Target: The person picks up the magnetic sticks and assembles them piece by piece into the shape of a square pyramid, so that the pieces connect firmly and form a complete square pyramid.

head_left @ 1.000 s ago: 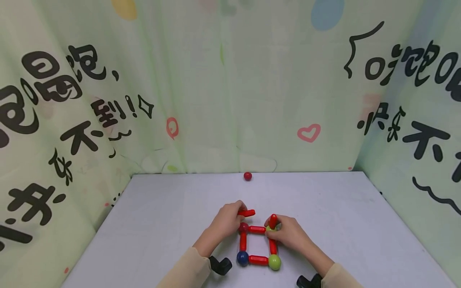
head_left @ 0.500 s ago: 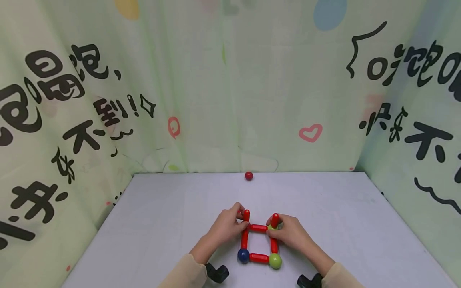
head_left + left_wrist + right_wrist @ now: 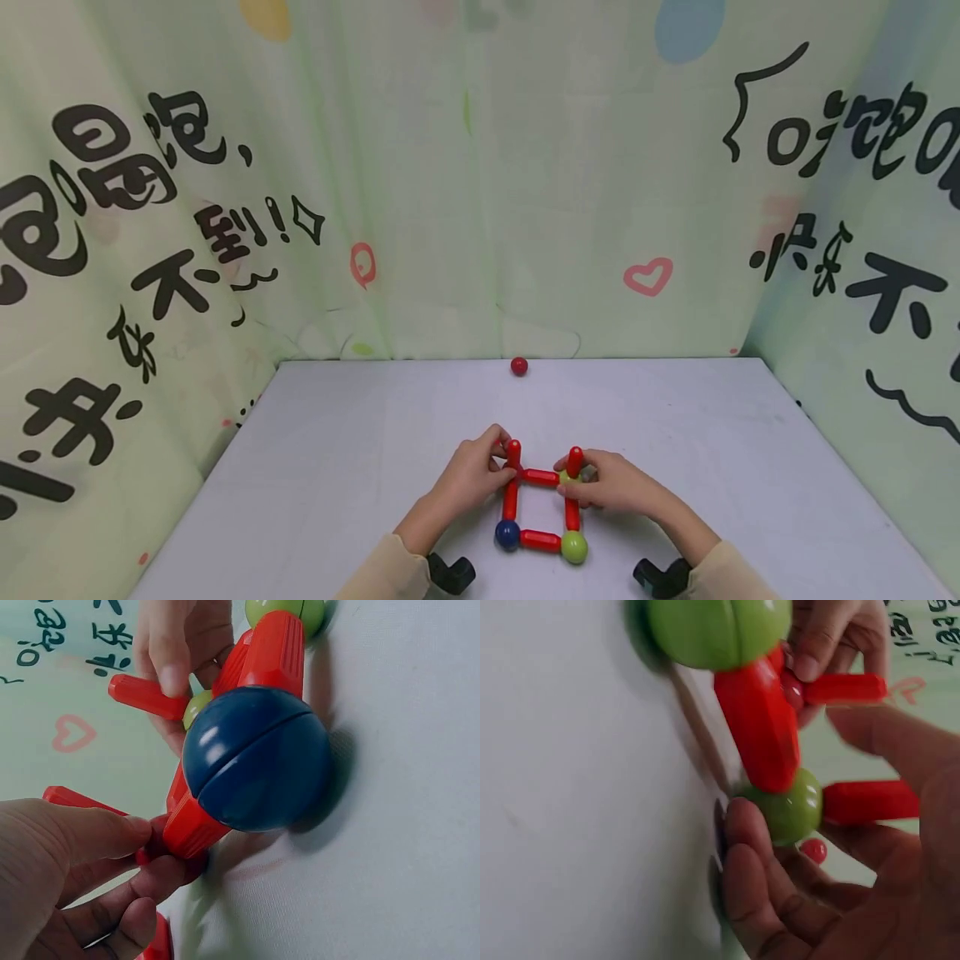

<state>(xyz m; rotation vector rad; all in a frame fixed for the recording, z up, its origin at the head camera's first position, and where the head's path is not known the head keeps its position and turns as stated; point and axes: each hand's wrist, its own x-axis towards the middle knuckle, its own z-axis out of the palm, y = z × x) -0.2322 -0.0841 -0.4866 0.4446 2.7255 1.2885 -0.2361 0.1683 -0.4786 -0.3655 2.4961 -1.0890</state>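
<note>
A square of red rods with balls at its corners lies on the table. Its near corners are a blue ball and a green ball. At the far left corner my left hand pinches a dark red ball, mostly covered by the fingers; a red rod stands up from it. My right hand has its fingers around the far right green ball, where another red rod sticks up.
A single red ball rests at the table's back edge. Printed curtains surround the white table. Black wrist mounts sit near both cuffs. In the left wrist view a red piece shows partly behind the left fingers.
The rod in my left hand went from lying sideways above the corner to standing on the red ball. My right wrist has shifted slightly right, fingers still at the green ball.
</note>
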